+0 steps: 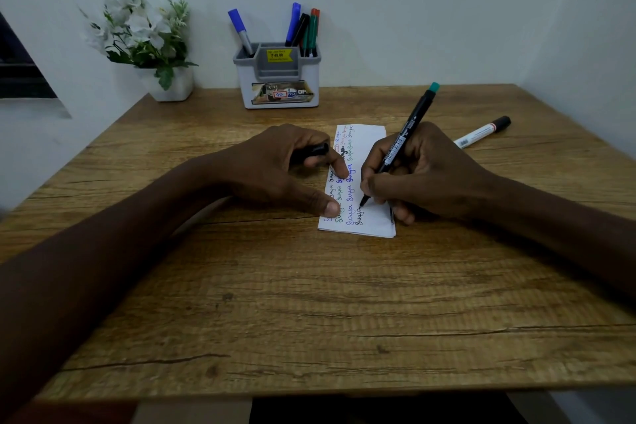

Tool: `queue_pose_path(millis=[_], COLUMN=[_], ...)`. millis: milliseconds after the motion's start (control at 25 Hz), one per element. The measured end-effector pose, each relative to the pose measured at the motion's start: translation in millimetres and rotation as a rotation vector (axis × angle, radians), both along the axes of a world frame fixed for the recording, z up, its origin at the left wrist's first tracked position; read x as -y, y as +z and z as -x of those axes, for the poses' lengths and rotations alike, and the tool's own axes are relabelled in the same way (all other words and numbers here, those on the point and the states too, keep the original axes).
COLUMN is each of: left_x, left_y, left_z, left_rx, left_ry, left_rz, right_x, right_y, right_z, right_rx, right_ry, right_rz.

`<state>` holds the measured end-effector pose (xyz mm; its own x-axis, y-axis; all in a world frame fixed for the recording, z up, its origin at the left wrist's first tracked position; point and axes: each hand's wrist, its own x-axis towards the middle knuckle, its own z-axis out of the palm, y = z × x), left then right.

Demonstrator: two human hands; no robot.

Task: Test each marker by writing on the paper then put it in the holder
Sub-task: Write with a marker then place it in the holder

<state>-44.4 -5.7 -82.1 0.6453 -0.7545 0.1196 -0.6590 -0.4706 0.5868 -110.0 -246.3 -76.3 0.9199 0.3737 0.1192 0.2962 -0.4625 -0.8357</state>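
Note:
A folded white paper (373, 217) lies in the middle of the wooden table (309, 303), covered with coloured handwriting. My right hand (430, 175) grips a black marker with a teal end (409, 134), its tip touching the paper. My left hand (275, 169) pins the paper's left edge with forefinger and thumb and holds a black marker cap (315, 150) in its curled fingers. A grey and white holder (278, 79) stands at the back with several markers upright in it. A white marker with a black cap (481, 132) lies on the table to the right.
A white pot of artificial white flowers (148, 41) stands at the back left by the wall. Walls close the table at the back and right. The table's front edge runs near the bottom of the view.

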Motion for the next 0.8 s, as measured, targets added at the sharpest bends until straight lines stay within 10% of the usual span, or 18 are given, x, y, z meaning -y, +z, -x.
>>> queue_pose_path(millis=[240, 800], left_x=[0, 7], left_y=[0, -5], left_z=[0, 10], left_rx=[-0.001, 0.044], left_ry=[0.008, 0.339], left_rz=[-0.005, 0.455], right_x=[2, 10], right_y=[-2, 2], right_z=[-4, -29], right_rx=[0.01, -0.103], right_ry=[0.002, -0.197], right_rz=[-0.021, -0.762])
